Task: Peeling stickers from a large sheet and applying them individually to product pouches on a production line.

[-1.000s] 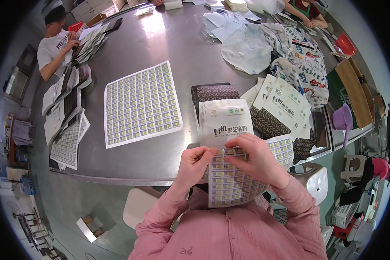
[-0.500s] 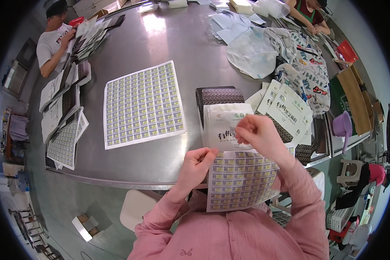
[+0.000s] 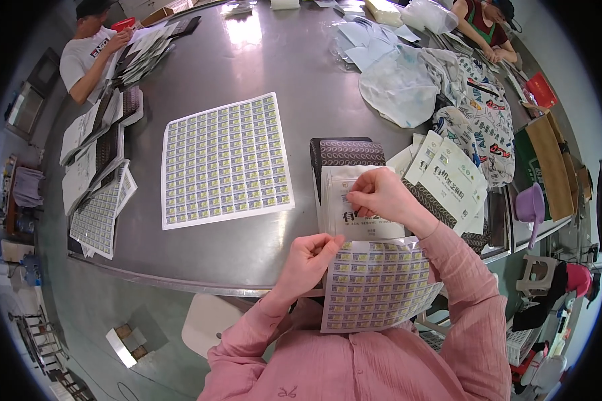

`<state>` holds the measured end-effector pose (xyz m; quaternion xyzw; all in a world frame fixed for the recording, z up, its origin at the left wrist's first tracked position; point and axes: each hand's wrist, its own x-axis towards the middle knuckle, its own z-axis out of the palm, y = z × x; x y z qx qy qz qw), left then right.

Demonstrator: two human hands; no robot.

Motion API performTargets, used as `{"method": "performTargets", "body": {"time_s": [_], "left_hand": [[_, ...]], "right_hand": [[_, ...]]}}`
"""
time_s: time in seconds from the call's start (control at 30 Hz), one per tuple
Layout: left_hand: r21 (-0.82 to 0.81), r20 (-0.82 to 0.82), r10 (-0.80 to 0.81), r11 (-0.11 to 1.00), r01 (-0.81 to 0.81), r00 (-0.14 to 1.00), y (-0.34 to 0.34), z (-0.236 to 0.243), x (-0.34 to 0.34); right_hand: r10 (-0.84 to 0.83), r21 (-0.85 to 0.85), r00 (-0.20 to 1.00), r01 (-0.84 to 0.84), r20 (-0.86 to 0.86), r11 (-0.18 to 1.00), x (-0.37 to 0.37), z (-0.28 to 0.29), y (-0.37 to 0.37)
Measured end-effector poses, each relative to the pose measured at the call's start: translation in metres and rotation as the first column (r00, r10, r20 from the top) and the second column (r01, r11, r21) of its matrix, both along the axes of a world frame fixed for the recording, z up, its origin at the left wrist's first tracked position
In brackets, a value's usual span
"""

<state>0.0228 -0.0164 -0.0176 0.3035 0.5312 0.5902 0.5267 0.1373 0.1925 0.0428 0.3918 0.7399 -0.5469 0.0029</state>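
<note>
Near edge of the desk (image 3: 314,73) runs just in front of the person; the held sticker sheet (image 3: 378,287) hangs past it toward the lap, its top edge at the near end of the white pouch (image 3: 374,230). Room to move: the strip between that pouch and the big sticker sheet (image 3: 226,160) on the left. Right side is tight, pouch pile (image 3: 448,177) just beside.

Left hand (image 3: 309,259): thumb and index finger pinch the held sheet's top-left corner. Right hand (image 3: 381,194) is over the pouch, fingers bunched together; cannot tell if a sticker is between them.

Pouch lies on the desk, print upright to the person, top end pointing away. Held sheet bows, so its long axis is unclear.

Desk is shiny grey metal. More pouches (image 3: 104,140) at left, patterned cloth (image 3: 485,120) far right, purple dipper (image 3: 530,200) at the right edge. Two co-workers sit at the far corners.
</note>
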Motion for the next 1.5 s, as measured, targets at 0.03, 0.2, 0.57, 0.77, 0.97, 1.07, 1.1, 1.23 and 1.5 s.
{"method": "performTargets", "body": {"time_s": [0.03,0.2,0.57,0.77,0.97,1.07,1.1,1.23,1.5], "left_hand": [[0.000,0.000,-0.001,1.000,0.001,1.000,0.000,0.000,0.000],[0.027,0.004,-0.006,1.000,0.006,1.000,-0.001,-0.003,0.001],[-0.002,0.097,-0.145,0.989,0.146,0.985,-0.010,0.016,-0.006],[-0.060,0.061,-0.151,0.986,0.155,0.987,-0.013,0.019,-0.003],[-0.051,0.091,-0.046,0.997,0.051,0.995,-0.017,0.015,0.001],[-0.023,0.114,-0.035,0.999,0.038,0.993,-0.010,0.019,0.004],[-0.007,0.118,-0.035,0.999,0.036,0.992,-0.008,0.019,0.005],[-0.010,0.092,-0.027,1.000,0.028,0.995,-0.006,0.021,0.009],[0.030,-0.043,-0.025,0.999,0.026,0.999,-0.009,0.008,0.004]], "right_hand": [[-0.002,0.025,1.000,0.002,0.010,1.000,0.000,-0.003,-0.001],[0.086,0.256,0.987,-0.118,0.132,0.959,-0.004,0.001,-0.003],[-0.259,0.806,0.957,0.049,0.131,0.590,0.096,-0.013,-0.052],[-0.395,0.660,0.897,0.419,-0.197,0.624,0.108,-0.014,-0.056],[-0.476,0.548,0.862,0.487,-0.175,0.680,0.180,0.051,0.006],[-0.557,0.993,0.827,-0.112,0.071,-0.040,0.177,0.043,-0.005],[-0.428,0.995,0.904,0.032,0.011,0.092,0.161,0.044,-0.016],[0.091,0.753,0.974,0.101,-0.210,0.651,0.094,0.036,-0.080],[0.110,0.427,0.921,0.066,-0.374,0.902,0.061,0.022,-0.093]]}}
